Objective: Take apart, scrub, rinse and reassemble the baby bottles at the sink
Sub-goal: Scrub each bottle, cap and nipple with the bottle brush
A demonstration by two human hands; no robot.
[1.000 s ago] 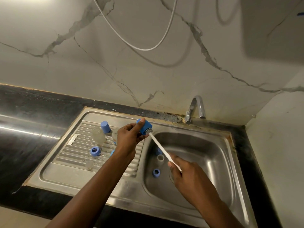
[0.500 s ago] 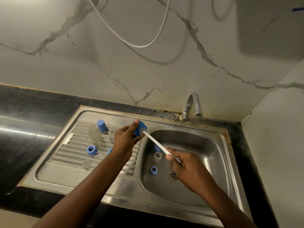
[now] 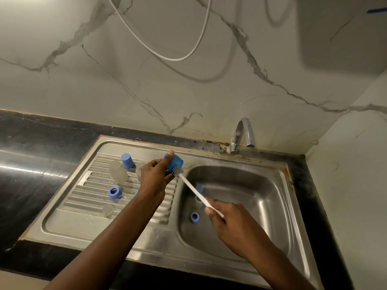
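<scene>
**Blue cap under the brush, left edge of the sink**

Surroundings: a steel sink (image 3: 278, 206) is set into a black surface (image 3: 31, 155), with a ribbed draining board (image 3: 79, 218) on its left. A tap (image 3: 243, 135) stands behind the basin, and a white hose (image 3: 167, 57) hangs in a loop on the marbled wall. On the draining board are listed a clear bottle (image 3: 118, 172) lying on its side, a second blue cap (image 3: 127, 161) just beside it, a blue ring (image 3: 114, 192) and a small clear piece (image 3: 107, 209). In the basin lie another blue ring (image 3: 194, 217) and a blue part (image 3: 199, 188), the latter partly hidden behind the brush handle. Further pieces on the board are covered by the left wrist.

Task item: the blue cap (image 3: 174, 162) is held above the seam between board and basin, gripped by the curled fingers and thumb of the left hand (image 3: 155, 174). Its open mouth is turned down and right, toward the basin; its closed end points up and left.

Tool: the brush (image 3: 199, 195) is pinched at the handle's end by the right hand (image 3: 228, 222). Its long axis runs diagonally from the cap's mouth down to the right.

Change: compared with half a second earlier, more of the bristles are exposed outside the mouth. Both grips are unchanged.
</scene>
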